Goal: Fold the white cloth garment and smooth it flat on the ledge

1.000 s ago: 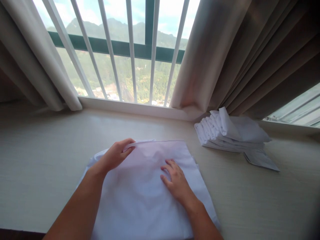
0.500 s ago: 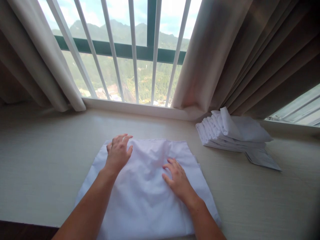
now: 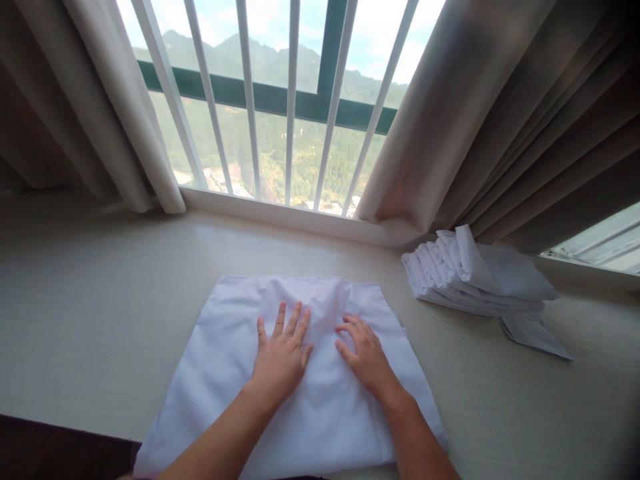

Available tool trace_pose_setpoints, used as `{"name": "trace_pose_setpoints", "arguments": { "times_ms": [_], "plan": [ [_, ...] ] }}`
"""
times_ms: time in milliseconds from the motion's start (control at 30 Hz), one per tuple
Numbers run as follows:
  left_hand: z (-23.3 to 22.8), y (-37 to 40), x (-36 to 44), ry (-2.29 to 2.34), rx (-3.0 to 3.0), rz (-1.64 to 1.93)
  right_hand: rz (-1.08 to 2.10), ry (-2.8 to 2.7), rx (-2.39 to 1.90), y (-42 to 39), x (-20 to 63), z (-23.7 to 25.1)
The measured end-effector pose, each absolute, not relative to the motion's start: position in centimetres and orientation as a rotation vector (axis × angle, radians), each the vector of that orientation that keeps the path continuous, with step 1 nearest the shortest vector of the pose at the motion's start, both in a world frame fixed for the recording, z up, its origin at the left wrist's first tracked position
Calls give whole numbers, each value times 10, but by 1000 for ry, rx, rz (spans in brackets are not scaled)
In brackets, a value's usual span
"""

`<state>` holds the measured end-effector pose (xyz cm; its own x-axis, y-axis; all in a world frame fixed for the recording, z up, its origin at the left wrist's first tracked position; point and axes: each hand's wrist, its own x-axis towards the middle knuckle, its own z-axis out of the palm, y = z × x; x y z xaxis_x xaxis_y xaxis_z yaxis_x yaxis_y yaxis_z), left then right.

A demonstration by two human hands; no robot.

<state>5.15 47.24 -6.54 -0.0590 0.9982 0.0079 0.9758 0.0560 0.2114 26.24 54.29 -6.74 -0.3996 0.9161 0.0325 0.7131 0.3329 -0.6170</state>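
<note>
A folded white cloth [image 3: 320, 420] lies on the pale sill surface right in front of me, with soft wrinkles near its middle. My left hand [image 3: 281, 357] rests palm down on it, fingers spread, left of centre. To the right of it, my right hand [image 3: 364, 350] touches the same cloth with fingers apart and slightly bent. Neither hand grips anything. Whether the cloth is a garment or a sheet I cannot tell. Both forearms cover part of its near side.
A stack of folded white cloths [image 3: 470, 273] sits at the right, one grey-white flap [image 3: 535, 337] hanging out. Behind the sill [image 3: 100, 300] stand a barred window [image 3: 291, 133] and grey-brown curtains at the left [image 3: 115, 113] and right [image 3: 450, 113]. A dark edge [image 3: 60, 447] shows at lower left.
My left hand has moved from the cloth's far left edge toward its middle, and now lies flat with fingers spread. My right hand stays nearly in place. The view has shifted slightly.
</note>
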Motion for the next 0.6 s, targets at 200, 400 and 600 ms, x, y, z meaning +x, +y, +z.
{"name": "trace_pose_setpoints", "arguments": {
  "times_ms": [200,400,600],
  "plan": [
    [-76,455,63,1985,2060,265,650,-2049,-1282,591,246,-52],
    [-67,446,70,1920,1980,256,598,-2491,-1700,688,212,-30],
    [-43,443,62,1779,1891,251,667,-2745,-1798,728,213,-22]
  ]
}}
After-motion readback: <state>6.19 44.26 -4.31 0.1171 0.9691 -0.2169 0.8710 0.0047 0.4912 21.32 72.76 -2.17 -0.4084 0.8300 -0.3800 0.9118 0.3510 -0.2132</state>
